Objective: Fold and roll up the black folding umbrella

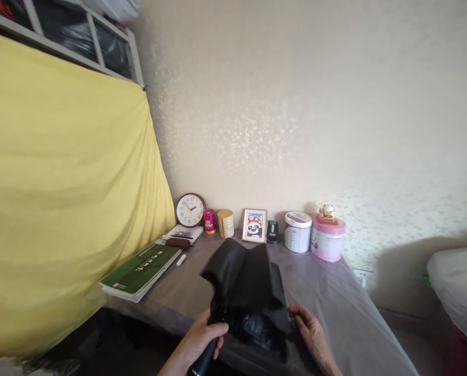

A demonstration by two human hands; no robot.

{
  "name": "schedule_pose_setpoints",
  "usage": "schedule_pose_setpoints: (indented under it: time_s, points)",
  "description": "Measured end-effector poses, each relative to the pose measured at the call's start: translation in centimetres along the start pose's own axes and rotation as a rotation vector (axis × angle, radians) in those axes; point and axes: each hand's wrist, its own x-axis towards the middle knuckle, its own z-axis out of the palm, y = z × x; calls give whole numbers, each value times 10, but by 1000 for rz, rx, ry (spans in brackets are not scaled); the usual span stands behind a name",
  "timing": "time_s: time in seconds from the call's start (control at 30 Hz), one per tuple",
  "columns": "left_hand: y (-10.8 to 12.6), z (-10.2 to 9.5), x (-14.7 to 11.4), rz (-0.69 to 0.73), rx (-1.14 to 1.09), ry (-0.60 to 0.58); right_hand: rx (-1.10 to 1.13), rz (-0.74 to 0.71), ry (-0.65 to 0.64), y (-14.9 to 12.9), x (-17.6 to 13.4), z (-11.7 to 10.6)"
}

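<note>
A black folding umbrella [249, 277], its fabric loose and partly spread, is held over the near side of the table. My left hand [208, 334] is wrapped around its dark handle [202, 360], which points down toward me. On the other side, my right hand [310, 329] has its fingers curled at the right edge of the black fabric, seemingly pinching it. The thumb of that hand is mostly hidden. The lower folds are dark and slightly blurred, so the ribs cannot be made out.
A grey cloth covers the table [331, 308]. Along the wall stand a clock [190, 210], a pink tin [209, 221], a yellow canister [226, 224], a panda picture frame [254, 226] and two tubs [298, 232]. Green book [143, 269] and white marker [181, 260] lie left, beside a yellow curtain [69, 183].
</note>
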Motion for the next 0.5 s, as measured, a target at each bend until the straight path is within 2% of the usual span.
schedule_pose_setpoints:
  time_s: [0.07,0.23,0.27,0.37,0.4,0.5]
  points:
    - [3,5,-3,33,28,14,-2,-10,-8,-3,-1,-1]
    - [6,15,-9,348,437,228,26,-45,-21,-12,-5,-1]
    - [6,16,-10,360,457,224,41,-45,-33,-14,-6,-1]
    - [7,15,-13,207,330,93,94,1,-22,-17,-9,-2]
    - [7,14,-13,183,314,83,103,12,-8,-17,-10,-2]
    - [8,12,-13,289,399,185,71,19,-1,-18,-11,-3]
